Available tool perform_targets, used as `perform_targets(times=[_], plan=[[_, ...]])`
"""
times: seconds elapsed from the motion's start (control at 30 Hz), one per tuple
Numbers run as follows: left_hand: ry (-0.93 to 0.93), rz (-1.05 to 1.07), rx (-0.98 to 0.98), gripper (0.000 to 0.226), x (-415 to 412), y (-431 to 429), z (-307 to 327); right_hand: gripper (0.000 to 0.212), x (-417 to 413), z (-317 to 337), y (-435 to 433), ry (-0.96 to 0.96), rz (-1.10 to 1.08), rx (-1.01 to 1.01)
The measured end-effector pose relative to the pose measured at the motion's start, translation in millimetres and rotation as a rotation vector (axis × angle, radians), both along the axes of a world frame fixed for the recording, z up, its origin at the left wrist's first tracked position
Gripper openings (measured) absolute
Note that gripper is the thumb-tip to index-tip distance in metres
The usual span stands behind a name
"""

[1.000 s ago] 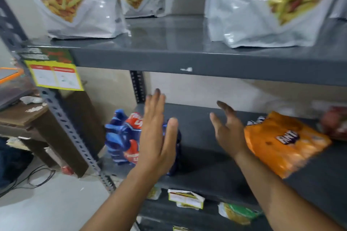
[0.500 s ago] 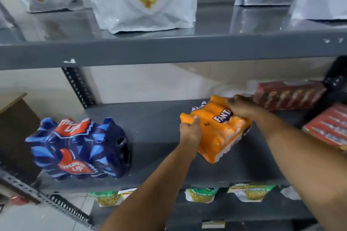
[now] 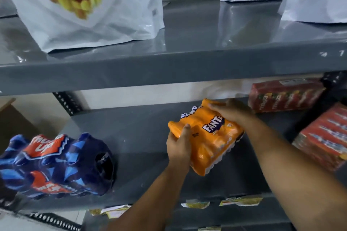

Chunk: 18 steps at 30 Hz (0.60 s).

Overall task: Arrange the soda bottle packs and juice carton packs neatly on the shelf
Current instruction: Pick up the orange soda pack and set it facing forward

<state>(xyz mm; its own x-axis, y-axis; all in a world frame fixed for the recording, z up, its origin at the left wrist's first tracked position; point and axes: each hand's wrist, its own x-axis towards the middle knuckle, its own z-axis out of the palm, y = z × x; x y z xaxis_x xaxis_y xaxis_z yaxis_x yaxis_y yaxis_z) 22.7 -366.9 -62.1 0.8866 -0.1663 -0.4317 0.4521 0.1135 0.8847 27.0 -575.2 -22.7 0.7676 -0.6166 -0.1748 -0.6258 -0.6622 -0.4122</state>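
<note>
An orange Fanta bottle pack (image 3: pixel 212 140) lies tilted on the grey middle shelf (image 3: pixel 142 137). My left hand (image 3: pixel 179 145) grips its near left corner, and my right hand (image 3: pixel 231 109) presses on its far top edge. A blue Thums Up bottle pack (image 3: pixel 56 165) lies on its side at the shelf's left front. Two red juice carton packs are on the right: one at the back (image 3: pixel 285 94), one nearer at the edge of view (image 3: pixel 326 137).
White snack bags (image 3: pixel 90 5) stand on the upper shelf (image 3: pixel 169 67), which overhangs the work area. Small yellow-green packets (image 3: pixel 240 201) lie on the shelf below. A slotted upright (image 3: pixel 67 102) stands at the back left.
Both hands went from open in the air to gripping the orange pack. My view swung right, bringing the red carton packs into sight; in the last half second the grip is unchanged.
</note>
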Motion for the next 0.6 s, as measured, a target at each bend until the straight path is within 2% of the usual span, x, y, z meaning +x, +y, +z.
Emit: perform_targets(times=[0.07, 0.13, 0.2, 0.33, 0.37, 0.43, 0.5, 0.6], plan=[[-0.056, 0.017, -0.023, 0.037, -5, -2, 1, 0.103, -9, -2, -1, -0.050, -0.018, -0.120], [-0.141, 0.022, -0.035, 0.048, -11, -5, 3, 0.103, -22, -6, -6, -0.117, -0.065, -0.116], [-0.272, -0.011, -0.045, 0.064, -17, -4, 3, 0.097, -39, -15, -8, -0.264, -0.119, -0.054], [-0.571, -0.101, -0.055, 0.084, -28, 3, -1, 0.056, -80, -47, 3, -0.837, -0.134, 0.363], [-0.630, -0.100, -0.053, 0.087, -32, 4, -2, 0.047, -88, -56, 6, -0.918, -0.098, 0.421], [-0.676, -0.098, -0.018, 0.089, -40, 7, -2, 0.038, -103, -71, 13, -0.987, -0.007, 0.497], [-0.686, -0.118, 0.022, 0.092, -50, 8, -5, 0.051, -117, -79, 17, -0.981, 0.045, 0.584], [-0.694, -0.165, -0.030, 0.103, -61, 13, -13, 0.062, -130, -85, 17, -0.922, 0.071, 0.604]])
